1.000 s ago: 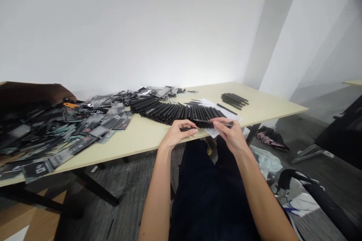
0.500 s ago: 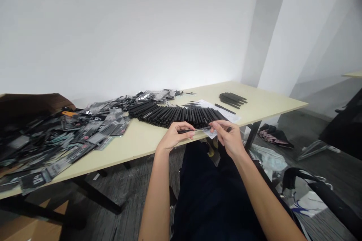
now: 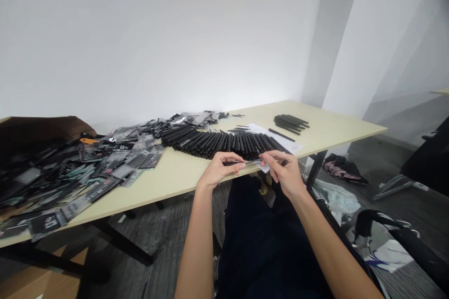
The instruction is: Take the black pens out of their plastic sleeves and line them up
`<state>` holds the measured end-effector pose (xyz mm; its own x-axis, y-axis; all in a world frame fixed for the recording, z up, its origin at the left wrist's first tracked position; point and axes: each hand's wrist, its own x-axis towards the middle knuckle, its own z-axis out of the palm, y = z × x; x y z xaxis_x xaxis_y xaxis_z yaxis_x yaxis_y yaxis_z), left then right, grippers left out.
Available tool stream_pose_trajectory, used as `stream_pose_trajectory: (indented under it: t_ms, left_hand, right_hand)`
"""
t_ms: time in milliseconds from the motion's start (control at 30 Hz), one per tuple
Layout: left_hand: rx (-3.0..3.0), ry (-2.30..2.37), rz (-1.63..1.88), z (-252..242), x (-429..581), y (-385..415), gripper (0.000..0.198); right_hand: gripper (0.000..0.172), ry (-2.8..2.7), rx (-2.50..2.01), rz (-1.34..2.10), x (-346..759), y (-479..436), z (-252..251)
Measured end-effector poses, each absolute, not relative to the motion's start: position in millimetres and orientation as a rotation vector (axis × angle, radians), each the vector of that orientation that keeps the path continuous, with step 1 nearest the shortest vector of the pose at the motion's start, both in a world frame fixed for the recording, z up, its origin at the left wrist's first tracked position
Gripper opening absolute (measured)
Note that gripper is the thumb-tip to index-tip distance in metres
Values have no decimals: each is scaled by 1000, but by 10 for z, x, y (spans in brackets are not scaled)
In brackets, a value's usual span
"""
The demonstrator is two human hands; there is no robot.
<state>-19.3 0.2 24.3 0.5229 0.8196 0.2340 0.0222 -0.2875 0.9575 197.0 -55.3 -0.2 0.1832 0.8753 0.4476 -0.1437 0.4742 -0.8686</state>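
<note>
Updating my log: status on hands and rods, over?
Left hand, right hand pinching slender dark pieces. Black rods just beyond. Nothing visibly blocking either hand.

Clock read from view centre. Row of sticks [image 3: 224, 143] at the hub: black, matt, plastic-looking, smooth. Sticks stacked [image 3: 290, 124] at 3: same matt black. Slim rod [image 3: 253, 161], just off centre toward 4: grey sheen, material too small to tell. Packets [image 3: 111, 161] at 9: clear plastic, glossy, bright glare patches. Box [image 3: 45, 125] also at 9: brown cardboard, matt. Sheet [image 3: 294, 146] near 3: plain white paper, matt. Tabletop [image 3: 185, 173]: smooth, pale, low-sheen. Wall [image 3: 224, 32] at 12: smooth, matt white. Trousers [image 3: 270, 238], 5: dark matt cloth. Floor [image 3: 168, 229], 7: rough, ribbed, carpet-like. Bag [image 3: 336, 196], 4: thin crinkled plastic, slight shine.
</note>
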Motion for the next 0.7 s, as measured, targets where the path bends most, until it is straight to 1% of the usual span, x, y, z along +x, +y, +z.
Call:
stream_pose_trajectory:
  t_ms: [700]
  left_hand:
    - [1692, 714, 909, 212, -209, 17, 34]
  right_hand:
    - [25, -1138, -783, 822, 1982, -540, -20]
